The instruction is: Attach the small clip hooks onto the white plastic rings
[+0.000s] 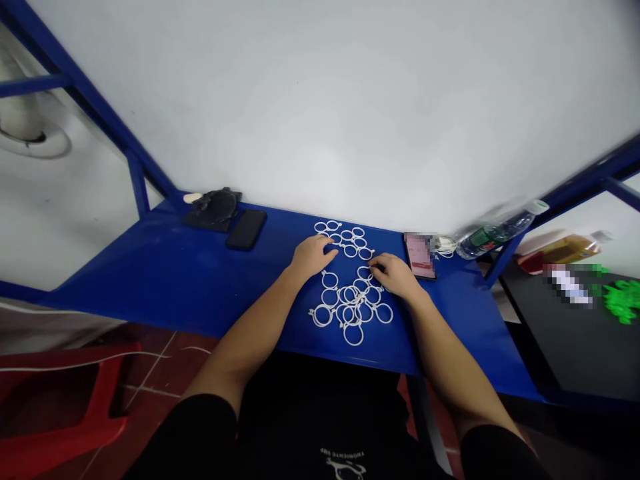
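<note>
White plastic rings with small tabs, resembling curtain rings, lie in two groups on the blue table (210, 280). At the lower left edge of the back group (351, 251) is my left hand (311, 256). Its fingers reach over a ring there, and the thumb stands apart from them. My right hand (393, 275) is on the right side, its fingers bent and drawn together at the edge of a white ring (365, 273) at the top of the front group. Several rings in that front pile (353, 335) overlap one another.
A black phone (247, 229) and crumpled black bag (216, 207) lie left. To the right are a lit phone (420, 256), white cable (445, 246) and tilted plastic bottle (500, 232). A white wall (320, 120) rises behind; a red stool (95, 433) stands lower left.
</note>
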A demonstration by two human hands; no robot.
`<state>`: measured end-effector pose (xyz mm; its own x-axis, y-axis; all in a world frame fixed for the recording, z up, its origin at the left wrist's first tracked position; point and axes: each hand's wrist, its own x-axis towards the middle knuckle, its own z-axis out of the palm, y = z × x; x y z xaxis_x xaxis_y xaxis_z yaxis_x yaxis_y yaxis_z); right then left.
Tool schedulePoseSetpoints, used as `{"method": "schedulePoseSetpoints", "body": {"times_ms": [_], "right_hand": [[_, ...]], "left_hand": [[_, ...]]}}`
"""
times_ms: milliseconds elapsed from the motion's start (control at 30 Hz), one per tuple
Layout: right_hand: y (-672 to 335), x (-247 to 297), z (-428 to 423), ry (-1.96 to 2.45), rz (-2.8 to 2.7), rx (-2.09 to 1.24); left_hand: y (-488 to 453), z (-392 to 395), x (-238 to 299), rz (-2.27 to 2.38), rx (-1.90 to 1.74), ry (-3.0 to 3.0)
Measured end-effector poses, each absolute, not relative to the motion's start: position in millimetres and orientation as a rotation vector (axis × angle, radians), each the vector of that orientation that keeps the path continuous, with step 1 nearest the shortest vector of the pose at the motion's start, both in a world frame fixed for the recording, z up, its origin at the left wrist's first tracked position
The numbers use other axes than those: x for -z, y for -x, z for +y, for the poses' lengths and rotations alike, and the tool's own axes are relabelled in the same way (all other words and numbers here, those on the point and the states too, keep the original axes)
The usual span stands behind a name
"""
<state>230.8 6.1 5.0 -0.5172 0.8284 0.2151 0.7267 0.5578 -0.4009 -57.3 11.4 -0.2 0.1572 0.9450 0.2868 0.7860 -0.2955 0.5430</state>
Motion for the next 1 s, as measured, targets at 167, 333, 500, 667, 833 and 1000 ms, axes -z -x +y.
{"method": "schedulePoseSetpoints", "body": {"times_ms": [167, 333, 500, 667, 833, 1000], "right_hand": [[-222.6, -6.4, 3.1, 1.265, -2.437, -0.433], [-214.2, -5.4, 0.5, 1.215, -2.41, -0.404], [-211.2, -2.1, -0.8, 1.187, -2.411, -0.372], [-212.8, 2.9, 1.3, 1.18, -2.407, -0.406], [-209.9, 4.3, 1.3, 1.153, -2.415, -0.399], [-206.8, 2.9, -2.1, 1.111, -2.353, -0.357]], "left_hand": [[49.6, 9.5, 5.3, 1.512, -0.975, -2.247], [32.9, -2.4, 5.7, 1.205, -1.022, -2.391], [23.7, -9.1, 9.2, 1.047, -0.896, -2.512], [25.1, -3.8, 16.2, 1.039, -0.792, -2.544], [25.0, -2.8, 14.4, 1.008, -0.767, -2.562], [23.4, -5.3, 12.9, 1.076, -0.836, -2.526]]}}
